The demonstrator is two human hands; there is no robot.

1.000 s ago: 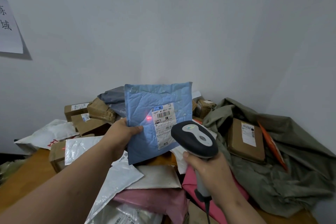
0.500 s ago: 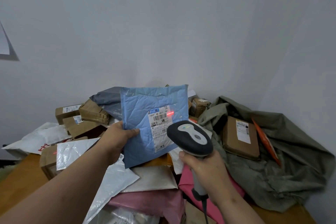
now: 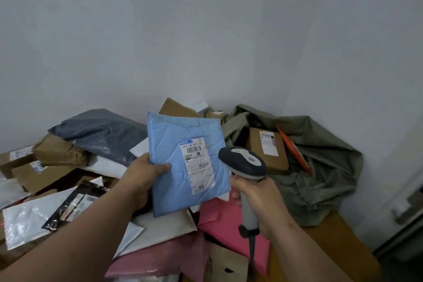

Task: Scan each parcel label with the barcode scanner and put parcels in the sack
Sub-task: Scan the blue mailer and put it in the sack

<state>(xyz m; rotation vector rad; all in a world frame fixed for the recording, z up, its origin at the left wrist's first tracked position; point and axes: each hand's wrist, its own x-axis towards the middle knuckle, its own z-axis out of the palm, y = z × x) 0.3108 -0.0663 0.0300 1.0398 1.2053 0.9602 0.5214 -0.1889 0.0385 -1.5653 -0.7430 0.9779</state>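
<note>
My left hand (image 3: 144, 174) grips the left edge of a blue padded mailer (image 3: 174, 158), held up with its white barcode label (image 3: 198, 162) facing me. My right hand (image 3: 258, 199) grips the handle of a dark grey and white barcode scanner (image 3: 242, 162), whose head sits just right of the label. No red scan light shows on the mailer. The olive-green sack (image 3: 320, 167) lies open at the right against the wall, with a brown cardboard parcel (image 3: 266, 153) and an orange envelope (image 3: 294, 151) inside.
A heap of parcels covers the wooden table (image 3: 332, 247): a dark grey bag (image 3: 103, 133), brown boxes (image 3: 57, 151) at left, white mailers (image 3: 23, 217), pink mailers (image 3: 224, 220) in front. Walls meet in a corner behind the sack.
The red scan light seen on the mailer earlier is gone. The mailer has tilted and shifted slightly right toward the sack, and the view has swung right and down.
</note>
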